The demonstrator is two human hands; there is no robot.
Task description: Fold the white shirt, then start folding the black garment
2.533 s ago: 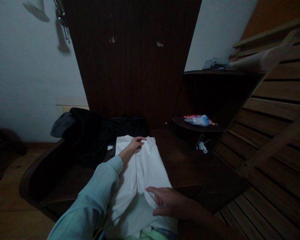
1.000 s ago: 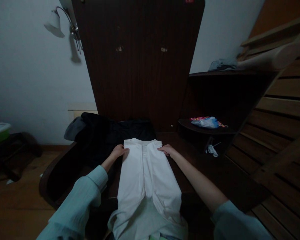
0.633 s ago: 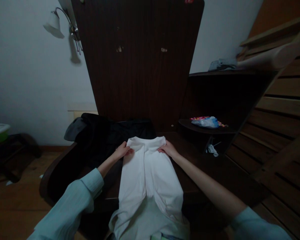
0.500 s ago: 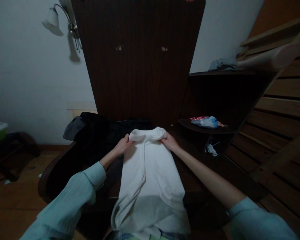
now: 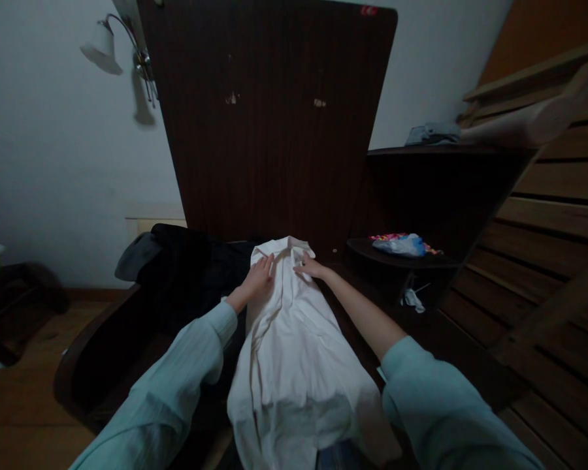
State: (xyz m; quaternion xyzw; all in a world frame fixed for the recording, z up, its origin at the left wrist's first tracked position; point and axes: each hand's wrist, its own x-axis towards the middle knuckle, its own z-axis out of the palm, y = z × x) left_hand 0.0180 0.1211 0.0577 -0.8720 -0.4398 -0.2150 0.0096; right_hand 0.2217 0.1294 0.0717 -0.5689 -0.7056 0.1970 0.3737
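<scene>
Your one camera looks out from your head, facing forward and down over your sleeves (image 5: pixel 169 385); your left hand (image 5: pixel 259 281) and right hand (image 5: pixel 312 267) fall near mid-view; the white cloth (image 5: pixel 298 346) runs close beneath, to the bottom edge; the dark panel (image 5: pixel 274 156) stands farther off, ahead.

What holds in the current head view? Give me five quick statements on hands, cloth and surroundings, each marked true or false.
1. The left hand touches the white garment. True.
2. The right hand is well away from the white garment. False: it is at the garment's far end.
3. Black cloth lies to the left of the white garment. True.
4. The plastic bag lies on the white garment. False: it lies on a dark shelf.
5. The wall lamp has a black shade. False: it is whitish.
</scene>
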